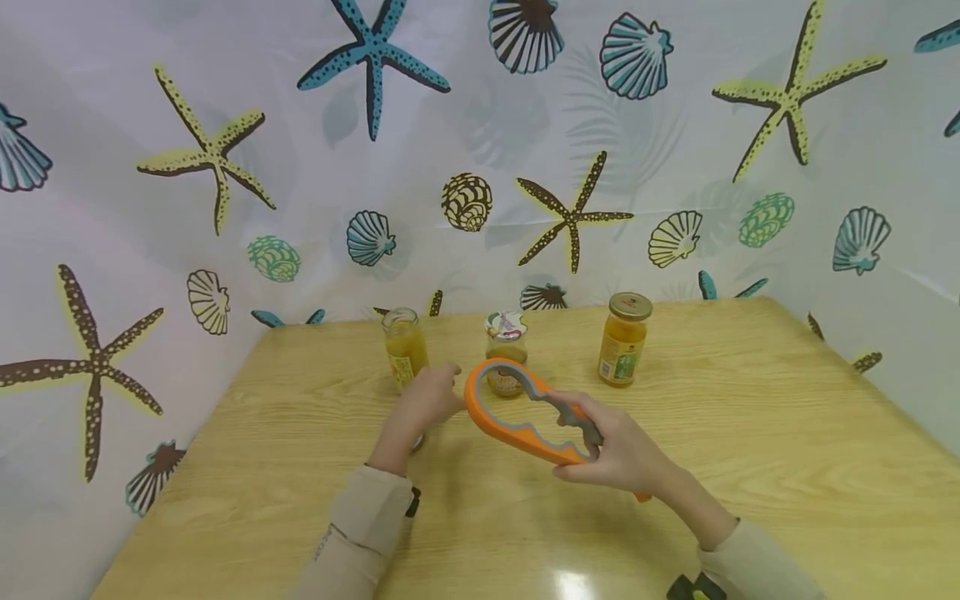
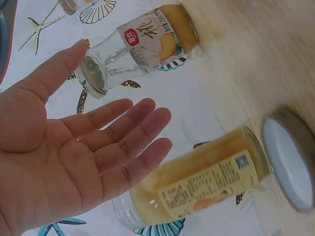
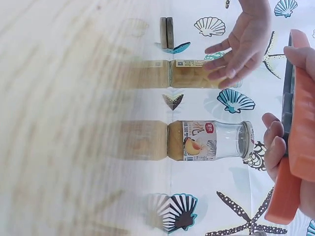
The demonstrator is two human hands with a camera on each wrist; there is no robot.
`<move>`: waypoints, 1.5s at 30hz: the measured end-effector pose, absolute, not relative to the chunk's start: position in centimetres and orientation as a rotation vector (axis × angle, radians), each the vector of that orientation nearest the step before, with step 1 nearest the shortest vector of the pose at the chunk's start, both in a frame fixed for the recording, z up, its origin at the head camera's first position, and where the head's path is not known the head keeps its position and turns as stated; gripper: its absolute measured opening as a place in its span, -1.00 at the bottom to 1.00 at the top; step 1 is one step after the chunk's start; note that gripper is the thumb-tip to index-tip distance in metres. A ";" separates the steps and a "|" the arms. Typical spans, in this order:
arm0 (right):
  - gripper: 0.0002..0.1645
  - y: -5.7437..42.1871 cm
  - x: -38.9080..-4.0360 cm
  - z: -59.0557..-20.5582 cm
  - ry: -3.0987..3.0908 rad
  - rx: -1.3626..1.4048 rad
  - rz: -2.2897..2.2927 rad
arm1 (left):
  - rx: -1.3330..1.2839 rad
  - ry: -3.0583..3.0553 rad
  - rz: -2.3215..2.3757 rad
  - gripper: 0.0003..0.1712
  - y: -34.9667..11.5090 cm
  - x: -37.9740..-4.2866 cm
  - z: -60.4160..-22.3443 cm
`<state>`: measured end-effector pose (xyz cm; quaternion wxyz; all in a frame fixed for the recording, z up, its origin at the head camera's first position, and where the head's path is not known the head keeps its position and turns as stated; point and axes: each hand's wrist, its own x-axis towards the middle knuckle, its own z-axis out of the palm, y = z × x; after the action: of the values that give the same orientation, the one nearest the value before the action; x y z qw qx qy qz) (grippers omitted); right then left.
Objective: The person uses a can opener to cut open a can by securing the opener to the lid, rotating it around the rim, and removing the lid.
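My right hand (image 1: 621, 448) grips an orange and grey jar opener (image 1: 498, 428) by its handles, and the looped end overlaps the middle jar in the head view. That middle jar (image 2: 147, 42) has a peach label and wears its lid. My left hand (image 2: 74, 152), palm showing and fingers spread, holds nothing. It is between the middle jar and an open jar (image 1: 406, 346) of yellow fruit. Beside this jar a loose lid (image 2: 290, 160) lies on the table, mostly hidden by my left wrist in the head view.
A third jar (image 1: 622, 343), with a gold lid and orange-yellow contents, stands at the back right of the wooden table (image 1: 750, 400). Behind the table hangs a white cloth (image 1: 435, 150) printed with starfish and shells.
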<state>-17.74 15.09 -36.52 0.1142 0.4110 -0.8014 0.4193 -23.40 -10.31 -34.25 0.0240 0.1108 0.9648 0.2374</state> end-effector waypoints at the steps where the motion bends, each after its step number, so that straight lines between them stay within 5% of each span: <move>1: -0.13 15.3 -18.0 -36.9 -2.355 1.205 1.224 | 0.341 2.984 0.758 -0.36 -10.1 -23.6 -34.3; 12: -0.13 15.6 -18.5 -36.7 -2.361 1.219 1.165 | 0.292 2.956 0.883 -0.07 -8.5 -26.0 -35.1; 24: -0.10 15.6 -18.7 -36.7 -2.323 1.251 1.176 | 0.114 2.887 1.190 -0.41 -7.2 -28.6 -36.4; 45: -0.11 15.7 -18.9 -37.3 -2.308 1.268 1.181 | 0.109 2.846 1.498 -0.18 -5.3 -29.8 -37.7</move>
<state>-18.86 15.67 -37.25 0.1277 0.4358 -0.7932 0.4058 -29.76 -5.32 -37.74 -0.0382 0.0339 0.8838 0.4651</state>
